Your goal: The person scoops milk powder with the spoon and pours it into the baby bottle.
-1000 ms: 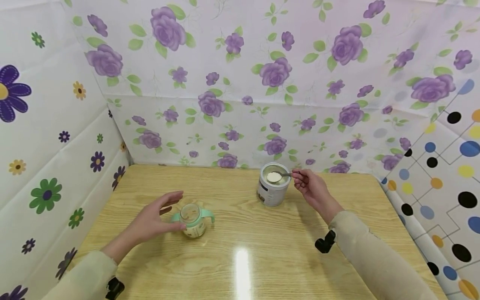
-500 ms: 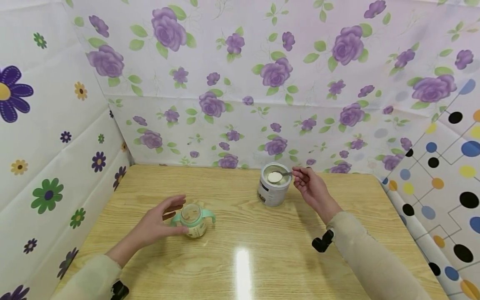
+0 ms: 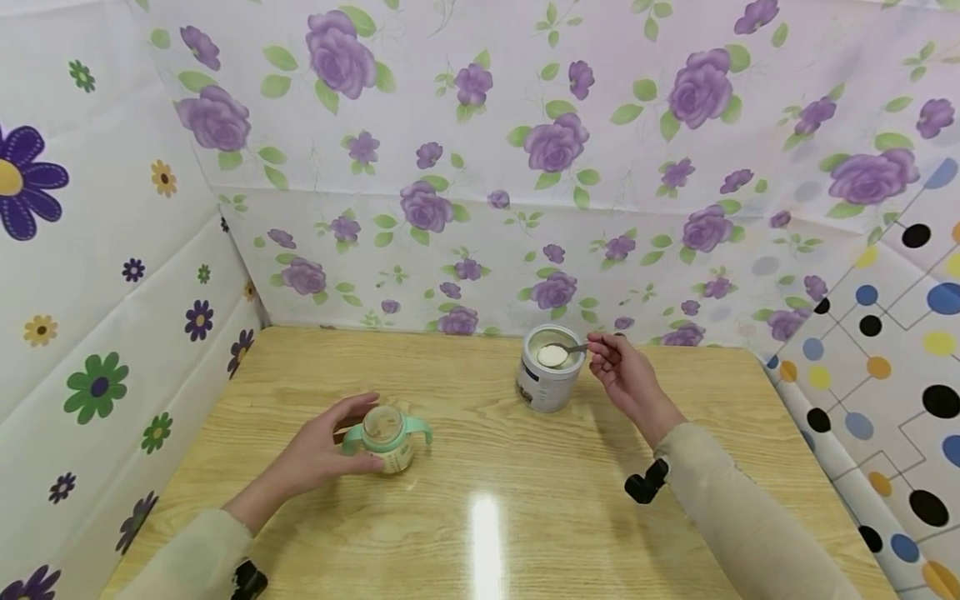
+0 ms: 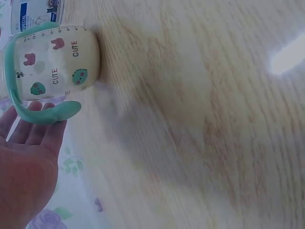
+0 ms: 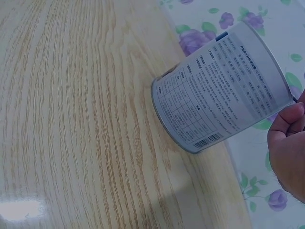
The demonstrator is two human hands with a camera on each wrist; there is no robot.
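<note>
A small baby bottle (image 3: 386, 437) with mint-green handles stands open-topped on the wooden table (image 3: 525, 500); the left wrist view shows its cream side (image 4: 57, 57) printed "CUTE". My left hand (image 3: 324, 448) is around its left side, thumb at the front, fingers at the back, straight fingers behind the handle (image 4: 43, 112). An open silver powder tin (image 3: 548, 379) stands farther back right, its label (image 5: 224, 105) plain in the right wrist view. My right hand (image 3: 618, 371) pinches a metal spoon (image 3: 558, 353) heaped with white powder over the tin's mouth.
Flowered sheets wall the table at the back and left, a dotted sheet at the right. A light glare lies on the near tabletop (image 3: 483, 521). Black wrist-camera mounts (image 3: 647, 482) sit on both sleeves.
My left hand has moved right and closed in around the bottle. The right hand with the loaded spoon has stayed over the tin.
</note>
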